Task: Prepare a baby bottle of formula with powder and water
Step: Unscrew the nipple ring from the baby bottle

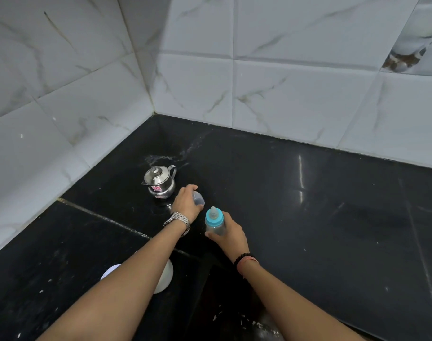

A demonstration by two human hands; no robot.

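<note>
A clear baby bottle with a blue collar and a teat stands upright on the black counter. My right hand grips its body from the right. Just to its left, my left hand holds the bottle's clear dome cap, low over the counter. A small lidded steel pot with a spout and handle stands behind my left hand. A white round container lies mostly hidden under my left forearm.
White marble-look tiled walls meet in a corner behind the steel pot. A water smear marks the counter beyond the pot. White specks dot the near counter. The counter runs wide to the right.
</note>
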